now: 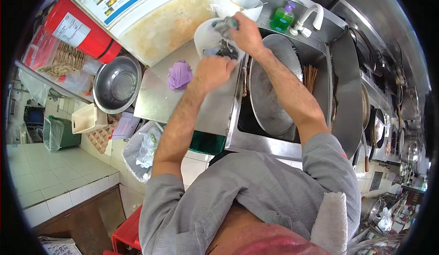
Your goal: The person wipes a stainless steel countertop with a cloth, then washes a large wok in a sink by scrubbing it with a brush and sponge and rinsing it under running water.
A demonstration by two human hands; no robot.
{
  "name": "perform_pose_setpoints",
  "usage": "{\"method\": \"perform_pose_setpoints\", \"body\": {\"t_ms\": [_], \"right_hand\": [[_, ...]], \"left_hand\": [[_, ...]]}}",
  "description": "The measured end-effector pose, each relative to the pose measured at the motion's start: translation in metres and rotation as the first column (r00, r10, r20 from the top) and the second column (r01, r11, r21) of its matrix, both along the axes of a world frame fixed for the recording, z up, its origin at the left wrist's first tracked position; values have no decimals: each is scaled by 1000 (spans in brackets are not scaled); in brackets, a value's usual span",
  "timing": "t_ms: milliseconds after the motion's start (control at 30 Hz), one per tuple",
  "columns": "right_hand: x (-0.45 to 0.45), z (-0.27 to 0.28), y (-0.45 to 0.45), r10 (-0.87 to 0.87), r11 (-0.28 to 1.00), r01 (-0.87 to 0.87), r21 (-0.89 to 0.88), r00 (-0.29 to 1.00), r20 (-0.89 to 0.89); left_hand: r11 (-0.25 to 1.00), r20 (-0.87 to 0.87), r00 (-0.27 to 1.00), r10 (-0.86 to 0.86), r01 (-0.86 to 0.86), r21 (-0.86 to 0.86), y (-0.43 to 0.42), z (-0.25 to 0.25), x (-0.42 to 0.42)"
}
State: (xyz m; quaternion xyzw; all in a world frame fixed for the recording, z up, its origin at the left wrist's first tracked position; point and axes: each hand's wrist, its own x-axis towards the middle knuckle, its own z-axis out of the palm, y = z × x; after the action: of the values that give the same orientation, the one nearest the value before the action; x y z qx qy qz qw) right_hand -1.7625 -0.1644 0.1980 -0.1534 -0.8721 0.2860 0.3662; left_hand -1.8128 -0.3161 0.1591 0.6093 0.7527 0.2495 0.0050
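Observation:
My right hand [247, 35] is closed on a wet, crumpled grey-green scrubbing pad [224, 25], held over a white bowl [201, 36] on the steel counter. Inside the bowl lie a dark, mesh-like scourer [227, 50] and something pale blue. At the bowl's near rim, my left hand [215, 74] is closed with its fingers curled; whether it grips the rim or the dark scourer is hidden. A crumpled purple cloth [180, 75] rests on the counter to the left of my left hand.
To the right is a steel sink [233, 140] with a large oval metal pan [274, 90] and a bundle of thin sticks [310, 78]. Behind stand a green soap bottle [282, 18], a white faucet [311, 20] and another white bowl [249, 8]. A metal basin [117, 84] sits left.

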Motion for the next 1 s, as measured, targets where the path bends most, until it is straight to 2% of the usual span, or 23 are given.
{"method": "perform_pose_setpoints", "body": {"t_ms": [33,100,133,167,200,233,267,300,333,400,433,467,500,600,900,967,1000], "right_hand": [[12,13,0,-99,991,96,-88,995,-30],[31,15,17,-245,962,212,-172,948,-202],[41,2,32,-253,915,127,-383,919,-301],[52,-12,46,-282,826,12,-563,874,-395],[74,-11,44,-304,635,-156,-757,850,-430],[98,-18,46,-326,634,-145,-759,840,-433],[125,-30,50,-258,350,-388,-852,835,-486],[150,-45,50,-210,11,-571,-821,801,-561],[171,-62,45,-219,-6,-581,-814,795,-566],[210,-94,30,-249,-11,-596,-803,779,-575],[228,-107,21,-353,-110,-640,-761,741,-571],[241,-119,14,-450,-204,-681,-703,703,-551],[251,-129,8,-461,-204,-684,-701,698,-547],[268,-158,3,-502,-408,-632,-659,758,-416],[271,-180,-3,-436,-301,-674,-675,726,-531],[279,-179,-1,-499,-450,-678,-581,730,-466],[283,-181,-1,-505,-448,-682,-579,727,-466]], "left_hand": [[996,78,997,16,-9,-89,12,6,-8],[972,104,993,-63,85,-218,46,7,-40],[969,101,991,-85,106,-221,60,13,-49],[920,374,927,30,121,-373,71,23,-57],[881,491,866,93,159,-447,84,23,-69],[835,581,795,176,192,-516,96,24,-82],[662,366,911,187,158,-733,109,13,-99],[560,244,956,162,114,-821,113,-5,-108],[447,127,986,109,66,-892,116,-23,-116],[816,76,997,-11,53,-576,113,-58,-116],[872,45,997,-56,71,-483,118,-66,-116],[842,12,996,-84,77,-535,126,-64,-115],[820,-11,994,-105,80,-566,129,-64,-113],[755,-91,978,-188,85,-651,120,-63,-115],[668,-192,934,-302,64,-741,83,-59,-131],[664,-206,929,-307,54,-746,80,-57,-132],[661,-212,926,-311,51,-749,80,-55,-130]]}}
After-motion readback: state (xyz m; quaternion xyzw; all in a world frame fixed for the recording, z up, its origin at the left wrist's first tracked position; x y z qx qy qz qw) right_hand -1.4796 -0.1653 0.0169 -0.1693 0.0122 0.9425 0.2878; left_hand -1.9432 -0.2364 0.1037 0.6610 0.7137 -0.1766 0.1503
